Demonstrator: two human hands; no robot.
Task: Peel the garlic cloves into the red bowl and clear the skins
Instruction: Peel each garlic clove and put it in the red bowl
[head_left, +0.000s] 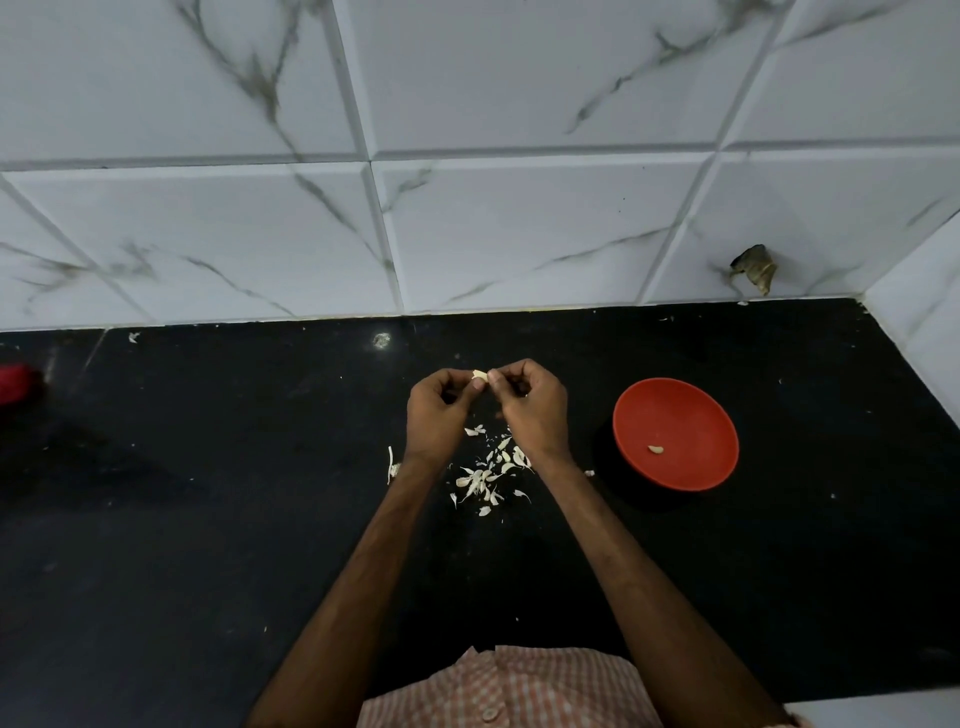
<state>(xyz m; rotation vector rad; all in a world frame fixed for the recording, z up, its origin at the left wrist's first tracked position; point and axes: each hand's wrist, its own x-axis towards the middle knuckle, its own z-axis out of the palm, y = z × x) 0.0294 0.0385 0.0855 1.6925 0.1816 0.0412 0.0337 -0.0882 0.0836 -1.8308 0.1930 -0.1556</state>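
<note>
A pale garlic clove (479, 375) is pinched between the fingertips of both hands above the black counter. My left hand (439, 415) holds it from the left, and my right hand (532, 408) pinches it from the right with curled fingers. Below the hands lies a scatter of several white garlic skins and cloves (485, 475). To the right stands the red bowl (675, 434), with one peeled clove (655, 449) inside it.
The black counter (208, 519) runs back to a white marbled tile wall (467, 208) and meets a side wall at the right. A red object (15, 383) sits at the far left edge. A loose skin strip (391, 465) lies left of the pile.
</note>
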